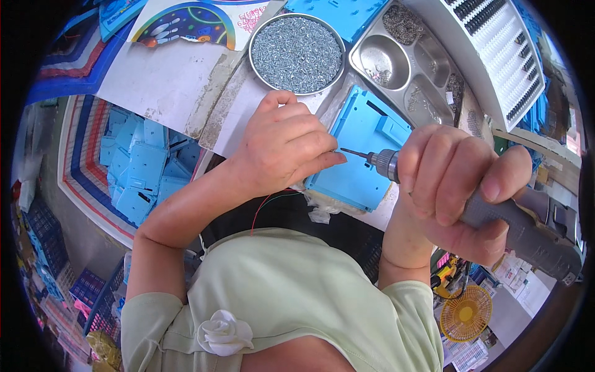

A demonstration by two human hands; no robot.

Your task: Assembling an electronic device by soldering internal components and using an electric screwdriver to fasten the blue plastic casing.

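My right hand [451,180] is wrapped round a grey electric screwdriver [527,232], held level above the bench. Its thin bit [354,152] points left, with the tip close to the fingertips of my left hand [286,142]. Thumb and forefinger of that left hand are pinched together; whatever they hold is too small to make out. Below the bit lies a flat light-blue plastic panel [347,180] with slots and a raised block. A round metal tray [253,57] full of small silver screws sits just beyond my left hand.
At the back right stand a steel compartment tray [406,90] with small metal parts and a white rack [496,59] holding rows of black pieces. A striped bag [83,152] on the left holds several blue panels [145,164]. A yellow basket [466,313] is at lower right.
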